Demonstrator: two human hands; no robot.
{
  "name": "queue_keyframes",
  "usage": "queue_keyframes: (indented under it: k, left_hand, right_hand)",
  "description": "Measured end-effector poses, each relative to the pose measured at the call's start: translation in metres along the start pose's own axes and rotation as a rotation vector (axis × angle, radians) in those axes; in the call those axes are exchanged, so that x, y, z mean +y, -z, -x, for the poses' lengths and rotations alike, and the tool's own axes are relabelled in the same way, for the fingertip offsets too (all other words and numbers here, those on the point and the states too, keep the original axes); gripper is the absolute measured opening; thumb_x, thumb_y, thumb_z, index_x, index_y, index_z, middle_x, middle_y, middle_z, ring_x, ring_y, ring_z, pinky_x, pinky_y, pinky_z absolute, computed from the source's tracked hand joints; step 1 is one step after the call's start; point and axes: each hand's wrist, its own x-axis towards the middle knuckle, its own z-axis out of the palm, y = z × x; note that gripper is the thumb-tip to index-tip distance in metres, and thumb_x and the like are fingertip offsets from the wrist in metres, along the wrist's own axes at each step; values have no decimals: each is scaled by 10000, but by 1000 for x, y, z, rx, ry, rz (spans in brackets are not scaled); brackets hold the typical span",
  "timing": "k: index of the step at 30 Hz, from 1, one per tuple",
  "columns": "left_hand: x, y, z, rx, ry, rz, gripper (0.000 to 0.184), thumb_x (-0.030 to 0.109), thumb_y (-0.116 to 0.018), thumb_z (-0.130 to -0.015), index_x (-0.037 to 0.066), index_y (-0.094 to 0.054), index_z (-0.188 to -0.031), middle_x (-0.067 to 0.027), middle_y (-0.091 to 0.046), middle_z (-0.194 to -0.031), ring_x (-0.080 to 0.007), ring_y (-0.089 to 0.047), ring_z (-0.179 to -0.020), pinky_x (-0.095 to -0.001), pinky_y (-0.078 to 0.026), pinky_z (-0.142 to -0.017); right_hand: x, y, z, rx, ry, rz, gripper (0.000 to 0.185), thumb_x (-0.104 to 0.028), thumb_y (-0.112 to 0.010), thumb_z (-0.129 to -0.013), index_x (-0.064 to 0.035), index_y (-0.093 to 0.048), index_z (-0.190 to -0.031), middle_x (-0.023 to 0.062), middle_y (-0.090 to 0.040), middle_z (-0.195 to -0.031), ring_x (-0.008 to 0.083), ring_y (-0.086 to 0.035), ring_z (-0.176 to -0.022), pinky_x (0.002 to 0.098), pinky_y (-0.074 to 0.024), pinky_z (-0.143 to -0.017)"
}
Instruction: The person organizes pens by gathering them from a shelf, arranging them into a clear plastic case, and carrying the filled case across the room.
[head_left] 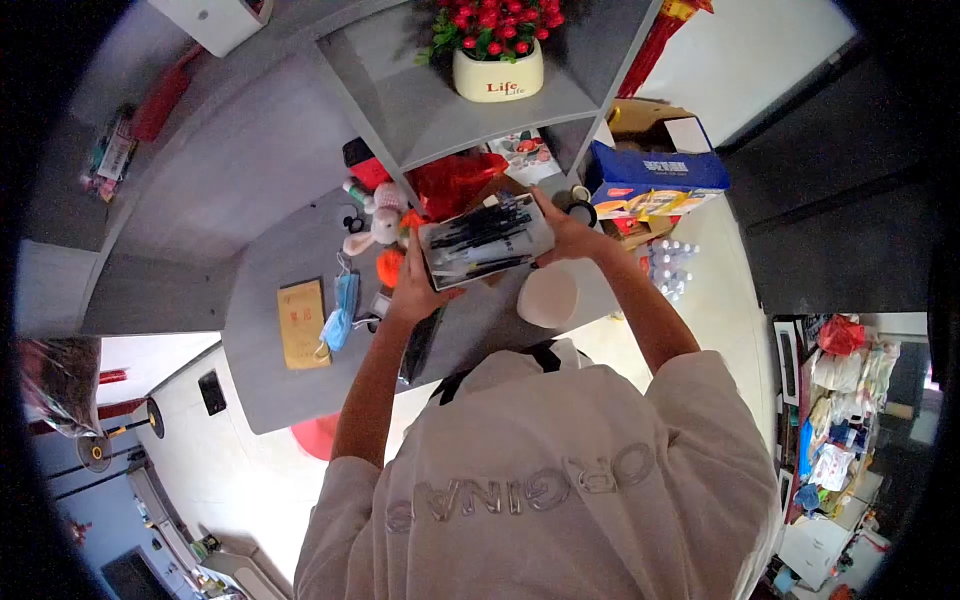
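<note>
A white box full of pens [487, 240] is held up over the grey desk, tilted so that its contents show. My left hand [415, 288] is closed on its left end, the thumb along the near edge. At the opposite end, my right hand [568, 235] grips the right side. Just left of the box are a plush rabbit [384, 225] and an orange fluffy item [391, 266]. Below the box, near my right forearm, sits a pale rounded object [547, 298] whose kind I cannot make out.
A brown envelope [303, 323] and a blue face mask [341, 310] lie on the desk [262, 385]. Behind stands a shelf with a potted red-berry plant [498, 75]. To the right are a blue carton [655, 178] and bottles [668, 268] on the floor.
</note>
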Motion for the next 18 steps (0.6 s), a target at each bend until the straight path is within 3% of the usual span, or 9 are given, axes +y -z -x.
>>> queue_keyframes:
  k: [2, 7, 10, 15, 18]
  left_hand:
    - [-5, -5, -3, -15, 21, 60, 1225, 209, -838, -484, -54, -17, -1355, -263, -345, -1283, -387, -370, -1184, -399, -325, -981]
    - [-16, -6, -6, -20, -8, 28, 1219, 189, -834, -485, -42, -20, -1362, -235, -377, -1275, -359, -407, -1162, -387, -344, -966]
    - [-25, -9, -9, -46, 13, 212, 1220, 170, -833, -483, -28, -17, -1368, -228, -342, -1306, -342, -365, -1205, -371, -315, -991]
    - [23, 22, -23, -75, 72, 112, 1210, 134, -832, -482, -1, -29, -1377, -224, -270, -1357, -315, -300, -1256, -356, -277, -1020]
    - [32, 24, -33, -79, -41, 104, 1208, 143, -835, -495, 26, -28, -1386, -224, -253, -1370, -312, -296, -1259, -361, -276, -1020]
  right_hand:
    - [-8, 6, 3, 7, 95, 3, 1284, -111, -848, -467, -23, 54, -1376, 196, -162, -1419, 267, -224, -1293, 305, -206, -1058]
    - [-9, 5, 5, 36, 103, -86, 1269, -109, -845, -460, -20, 27, -1378, 184, -136, -1427, 263, -199, -1304, 311, -188, -1065]
    - [-14, 7, 12, 88, 131, -133, 1246, -80, -832, -469, -24, 18, -1379, 185, -123, -1430, 270, -187, -1310, 310, -177, -1067]
    - [-14, 12, 25, 165, 156, -251, 1212, -31, -794, -482, -20, 19, -1380, 179, -93, -1440, 264, -145, -1325, 309, -142, -1072]
    - [-17, 15, 41, 240, 125, -311, 1196, -34, -775, -489, -23, 18, -1383, 170, -84, -1445, 256, -130, -1329, 313, -131, -1073]
